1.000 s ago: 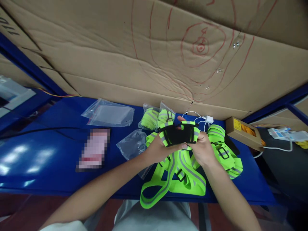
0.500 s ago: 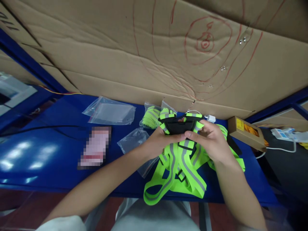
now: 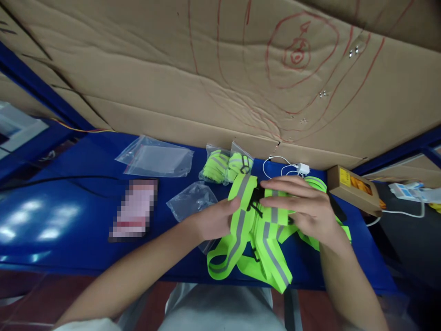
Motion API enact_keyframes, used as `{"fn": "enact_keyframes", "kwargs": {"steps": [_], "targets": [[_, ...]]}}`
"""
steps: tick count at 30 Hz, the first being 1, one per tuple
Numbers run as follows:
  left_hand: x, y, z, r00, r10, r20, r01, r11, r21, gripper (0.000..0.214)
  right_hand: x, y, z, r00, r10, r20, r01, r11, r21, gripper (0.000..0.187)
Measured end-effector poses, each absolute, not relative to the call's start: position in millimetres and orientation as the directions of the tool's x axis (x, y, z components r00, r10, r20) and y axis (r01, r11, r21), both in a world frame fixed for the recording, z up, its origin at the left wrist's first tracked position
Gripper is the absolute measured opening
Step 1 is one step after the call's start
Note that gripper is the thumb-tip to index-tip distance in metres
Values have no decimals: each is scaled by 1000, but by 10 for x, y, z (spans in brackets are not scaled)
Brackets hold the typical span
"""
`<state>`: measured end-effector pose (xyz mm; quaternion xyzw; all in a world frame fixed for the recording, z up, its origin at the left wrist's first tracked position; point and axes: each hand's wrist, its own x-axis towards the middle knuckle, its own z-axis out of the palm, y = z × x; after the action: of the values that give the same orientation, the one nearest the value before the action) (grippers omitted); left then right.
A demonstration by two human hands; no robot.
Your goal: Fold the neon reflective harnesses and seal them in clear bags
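Note:
Between my hands is a neon-yellow reflective vest made of straps with grey stripes, its lower loops hanging onto the table's front edge. My left hand is closed on its left strap, the thumb lying over the band. From the right, my right hand grips the vest, its fingers laid across the upper band. A black buckle part shows between the hands, partly covered by the fingers. Another neon-yellow strap bundle lies behind my right hand, mostly hidden by it.
Two bagged neon bundles stand by the cardboard wall. Clear plastic bags and an opened bag lie on the blue table. A pixelated phone-shaped item, a white charger and a cardboard box are also here.
The vest's top has folded down toward me, and the black panel has turned out of sight. My right fingers now lie over the band, and the hands have moved slightly apart.

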<state>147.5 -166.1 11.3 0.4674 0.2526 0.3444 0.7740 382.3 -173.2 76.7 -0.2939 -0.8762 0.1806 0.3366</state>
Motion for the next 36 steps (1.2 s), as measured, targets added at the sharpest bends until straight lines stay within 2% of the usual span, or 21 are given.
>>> {"fn": "enact_keyframes", "kwargs": {"steps": [2, 4, 6, 7, 9, 10, 13, 15, 19, 23, 28, 31, 34, 36], "targets": [[1511, -1665, 108, 692, 708, -144, -335, 492, 804, 64, 3817, -1774, 748, -633, 639, 437, 410, 756, -510, 62], [1545, -1656, 117, 701, 676, -227, -376, 622, 687, 56, 3826, -1812, 739, -675, 664, 320, 421, 704, -572, 64], [1558, -1640, 121, 652, 704, -280, -425, 646, 634, 52, 3852, -1833, 713, -691, 701, 178, 434, 599, -673, 66], [1559, -1636, 118, 622, 727, -291, -445, 633, 633, 52, 3863, -1833, 683, -678, 721, 142, 420, 539, -730, 75], [1561, -1643, 100, 585, 755, -297, -459, 610, 646, 52, 3863, -1813, 584, -603, 782, 155, 343, 431, -835, 95], [1567, -1654, 86, 577, 761, -297, -453, 601, 659, 54, 3845, -1795, 518, -546, 821, 167, 310, 383, -870, 94], [1605, -1708, 35, 566, 764, -309, -419, 590, 690, 56, 3743, -1737, 312, -397, 911, 111, 330, 255, -909, 62], [1635, -1738, 8, 550, 762, -341, -422, 606, 675, 55, 3679, -1718, 214, -348, 933, 89, 366, 222, -903, 47], [1660, -1741, -3, 573, 705, -418, -421, 691, 588, 48, 3659, -1744, 170, -317, 935, 160, 418, 289, -861, 41], [1637, -1699, -2, 638, 660, -396, -398, 723, 565, 46, 3691, -1796, 224, -325, 920, 217, 502, 362, -786, 40], [1578, -1712, -45, 799, 568, -198, -338, 696, 634, 53, 3713, -1826, 235, -346, 797, 495, 434, 604, -669, 41], [1556, -1732, -106, 842, 530, -105, -350, 683, 641, 53, 3739, -1824, 227, -349, 719, 601, 385, 695, -607, 47], [1560, -1728, -155, 819, 560, -122, -378, 688, 619, 51, 3768, -1830, 264, -456, 662, 594, 329, 746, -579, 49], [1572, -1717, -160, 800, 573, -177, -368, 703, 608, 50, 3805, -1842, 310, -546, 671, 502, 323, 721, -613, 47]]}}
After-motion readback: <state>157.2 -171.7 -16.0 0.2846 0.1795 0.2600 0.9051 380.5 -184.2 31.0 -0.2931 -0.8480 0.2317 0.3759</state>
